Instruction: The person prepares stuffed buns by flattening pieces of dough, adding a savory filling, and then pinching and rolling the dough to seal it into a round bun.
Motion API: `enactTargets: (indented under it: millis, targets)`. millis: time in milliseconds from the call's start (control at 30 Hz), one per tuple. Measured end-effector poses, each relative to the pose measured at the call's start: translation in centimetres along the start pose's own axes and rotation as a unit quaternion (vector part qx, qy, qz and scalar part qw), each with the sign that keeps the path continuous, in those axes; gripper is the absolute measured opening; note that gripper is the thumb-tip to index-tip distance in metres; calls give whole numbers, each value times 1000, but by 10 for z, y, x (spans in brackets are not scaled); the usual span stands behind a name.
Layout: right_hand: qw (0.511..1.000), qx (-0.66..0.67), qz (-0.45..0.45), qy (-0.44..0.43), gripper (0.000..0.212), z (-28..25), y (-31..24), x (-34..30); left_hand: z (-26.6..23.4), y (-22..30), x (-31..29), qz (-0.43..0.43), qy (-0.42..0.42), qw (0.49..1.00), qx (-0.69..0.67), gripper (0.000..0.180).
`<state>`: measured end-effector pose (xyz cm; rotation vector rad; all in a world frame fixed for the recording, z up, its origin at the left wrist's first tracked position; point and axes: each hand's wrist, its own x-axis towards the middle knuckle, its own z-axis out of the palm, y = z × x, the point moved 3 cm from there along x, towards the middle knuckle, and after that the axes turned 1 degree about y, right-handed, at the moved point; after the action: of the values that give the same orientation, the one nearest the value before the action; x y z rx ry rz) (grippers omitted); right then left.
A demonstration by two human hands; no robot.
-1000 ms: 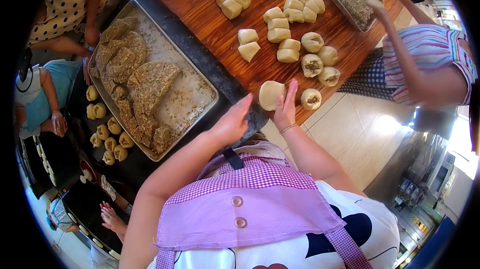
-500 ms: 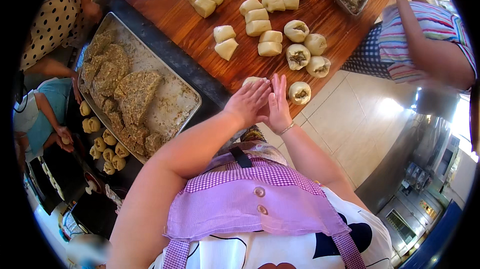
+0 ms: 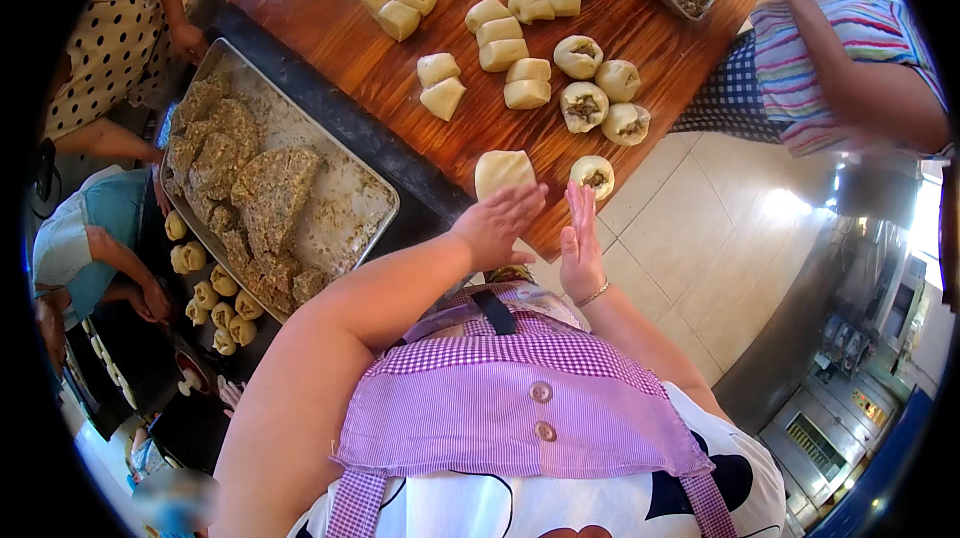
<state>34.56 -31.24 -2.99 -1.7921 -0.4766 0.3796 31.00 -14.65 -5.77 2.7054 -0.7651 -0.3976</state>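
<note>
"Reaching to the near corner of a wooden surface (image 3: 350,48), a person's left hand (image 3: 497,226) and right hand (image 3: 583,253) stand apart, with a gap between them. The left shows its back, fingers stretched out and slanting rightward; the right points away from the body, fingers straight and close together."

"Is either holding anything?"

"Neither grips nor pinches anything that I can see. A flat, pale piece of dough (image 3: 503,171) lies on the surface just beyond the left hand's fingers. I cannot tell whether they touch its near edge."

"Why hold them so straight?"

"My guess: flat fingers suit soft dough, which a pinch would dent."

"And near the right hand?"

"At its fingertips, perhaps touching, sits a dough bun (image 3: 593,176) with brown filling (image 3: 596,179) showing in its top. Four similar buns (image 3: 583,106) huddle farther ahead, probably grouped to stay separate from the plain dough. Opening upward presumably keeps the contents in."

"What else is around?"

"Ahead of the left hand are cut dough pieces (image 3: 502,54) in clusters, likely kept within reach. To that hand's left, a metal tray (image 3: 345,203) of crumbly brown mixture (image 3: 275,188) points one corner its way, seemingly for easy scooping."
</note>
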Motion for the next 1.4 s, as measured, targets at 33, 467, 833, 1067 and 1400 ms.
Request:
enactTargets:
  millis: [33, 467, 833, 1067, 1400]
  targets:
    - [1000, -5, -5, 4, 66, 1, 3, 0, 2, 0, -1, 8, -2, 1000, 1, 94]
    - [999, -43, -29, -9, 60, 10, -7, 18, -12, -30, -21, -57, 74, 992, -79, 91]
    - [998, -62, 9, -3, 59, 12, 0, -1, -2, -16, -29, -64, 43, 997, 20, 93]
    - [986, 26, 159, 47, 54, 34, 19, 27, -9, -10, -32, -44, 55, 997, -22, 89]
    - [968, -208, 119, -78, 28, 68, 35, 88, 59, -4, -168, -372, 436, 534, -622, 47]
